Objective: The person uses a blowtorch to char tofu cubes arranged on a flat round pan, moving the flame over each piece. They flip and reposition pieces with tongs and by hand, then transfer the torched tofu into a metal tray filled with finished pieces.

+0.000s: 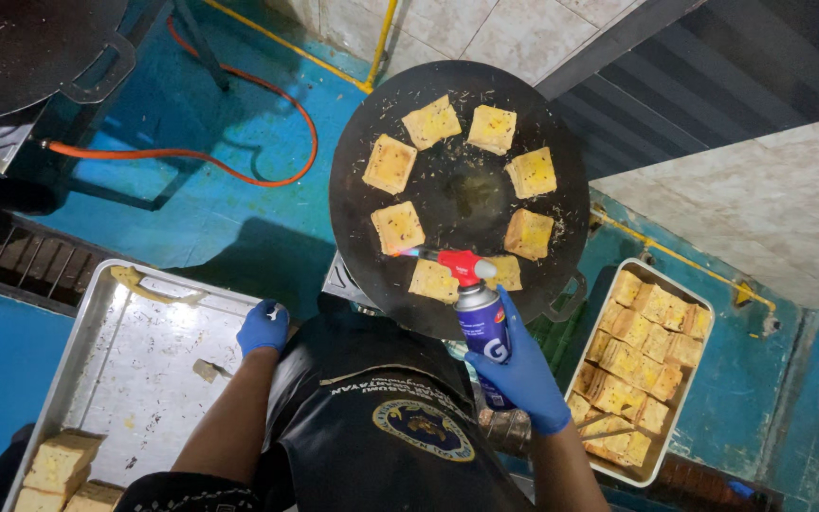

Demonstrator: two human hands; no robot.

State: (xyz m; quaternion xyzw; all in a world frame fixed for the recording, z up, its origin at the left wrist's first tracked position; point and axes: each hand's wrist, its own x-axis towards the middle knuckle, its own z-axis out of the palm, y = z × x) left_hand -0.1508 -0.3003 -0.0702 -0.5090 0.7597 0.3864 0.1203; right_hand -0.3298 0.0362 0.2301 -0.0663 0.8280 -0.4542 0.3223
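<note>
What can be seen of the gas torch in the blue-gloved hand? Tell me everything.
The gas torch is a small blue canister with a red nozzle head on top and a metal tip pointing left. It is tilted over the round black griddle, with a small flame at the tip near a toasted bread square. The right hand, in a blue glove, wraps the canister from below. Nothing else touches it.

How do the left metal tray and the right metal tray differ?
The left tray is mostly bare, with a few thick pale blocks stacked at its near corner; the right tray is packed with golden toasted squares. The left tray looks larger, the right narrower. The left hand rests at the left tray's edge; the right hand, holding a torch canister, is beside the right tray. Both are rectangular metal.
</note>
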